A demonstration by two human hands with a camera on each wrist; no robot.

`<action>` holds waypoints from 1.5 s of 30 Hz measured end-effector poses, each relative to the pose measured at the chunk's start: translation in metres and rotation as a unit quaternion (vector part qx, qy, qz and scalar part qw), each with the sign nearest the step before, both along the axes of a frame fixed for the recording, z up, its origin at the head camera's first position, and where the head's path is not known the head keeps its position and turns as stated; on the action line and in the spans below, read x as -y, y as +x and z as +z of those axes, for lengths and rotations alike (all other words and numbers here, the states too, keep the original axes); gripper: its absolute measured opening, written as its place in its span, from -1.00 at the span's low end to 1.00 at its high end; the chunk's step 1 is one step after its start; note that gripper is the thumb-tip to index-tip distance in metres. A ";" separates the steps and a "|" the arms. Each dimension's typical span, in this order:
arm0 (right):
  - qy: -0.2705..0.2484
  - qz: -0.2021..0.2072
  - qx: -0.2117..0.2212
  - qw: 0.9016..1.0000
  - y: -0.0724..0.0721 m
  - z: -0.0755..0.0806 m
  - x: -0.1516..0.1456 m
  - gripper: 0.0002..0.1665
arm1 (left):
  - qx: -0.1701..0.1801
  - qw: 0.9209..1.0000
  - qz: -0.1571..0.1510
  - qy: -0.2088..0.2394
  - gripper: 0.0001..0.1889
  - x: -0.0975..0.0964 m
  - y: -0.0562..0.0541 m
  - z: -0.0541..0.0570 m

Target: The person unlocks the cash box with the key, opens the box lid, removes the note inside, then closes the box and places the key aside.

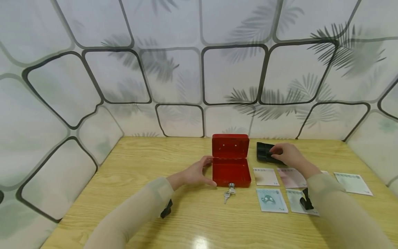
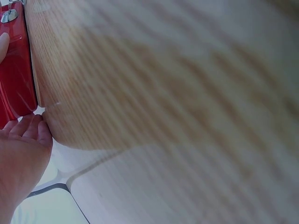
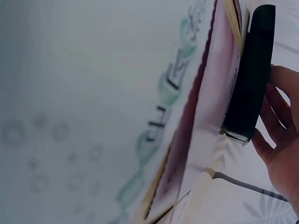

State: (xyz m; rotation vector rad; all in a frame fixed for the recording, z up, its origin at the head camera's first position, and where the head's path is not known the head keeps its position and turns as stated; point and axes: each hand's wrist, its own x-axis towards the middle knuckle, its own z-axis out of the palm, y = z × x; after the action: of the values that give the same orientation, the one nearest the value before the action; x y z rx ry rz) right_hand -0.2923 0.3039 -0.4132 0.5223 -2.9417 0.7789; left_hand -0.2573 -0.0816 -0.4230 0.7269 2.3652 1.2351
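A red metal cash box (image 1: pixel 231 173) stands with its lid up, its inside bare in the head view. My left hand (image 1: pixel 196 171) spans its left side, thumb by the front corner and fingers toward the back. In the left wrist view, the fingers of the left hand (image 2: pixel 28 149) reach the box's side (image 2: pixel 16 70). A black wallet (image 1: pixel 264 153) lies folded to the right of the box. Over it is my right hand (image 1: pixel 289 155), fingertips at its upper face. The right wrist view shows loosely bent fingers (image 3: pixel 280 109) against the wallet (image 3: pixel 252 74).
Keys (image 1: pixel 227 196) hang from the lock (image 1: pixel 231 186) at the box's front. Several banknotes lie in rows to the right, among them a blue one (image 1: pixel 272 200), a pale one (image 1: pixel 265 177), a pink one (image 1: pixel 290 177) and a greenish one (image 1: pixel 353 183). A patterned wall (image 1: pixel 233 74) bounds the wooden table (image 1: pixel 140 148).
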 end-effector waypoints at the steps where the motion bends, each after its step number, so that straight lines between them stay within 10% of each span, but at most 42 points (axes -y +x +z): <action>1: 0.001 0.000 -0.001 1.000 0.000 -0.001 0.000 -0.82 | 0.000 1.000 0.000 0.000 -0.05 0.000 0.000 0.000; 22: -0.013 -0.013 -0.031 0.999 0.013 0.005 -0.005 -0.89 | -0.003 1.000 0.006 -0.005 -0.04 -0.001 0.002 -0.006; 45: -0.043 0.083 -0.073 0.993 0.086 0.051 0.027 -0.81 | -0.005 1.000 0.003 0.000 -0.03 0.000 -0.001 -0.002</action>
State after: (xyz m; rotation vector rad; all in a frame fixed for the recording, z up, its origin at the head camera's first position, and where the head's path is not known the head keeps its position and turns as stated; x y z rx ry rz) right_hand -0.2060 0.2765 -0.3626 0.7903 -2.7428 0.8406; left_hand -0.2581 -0.0818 -0.4250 0.7289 2.3778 1.2361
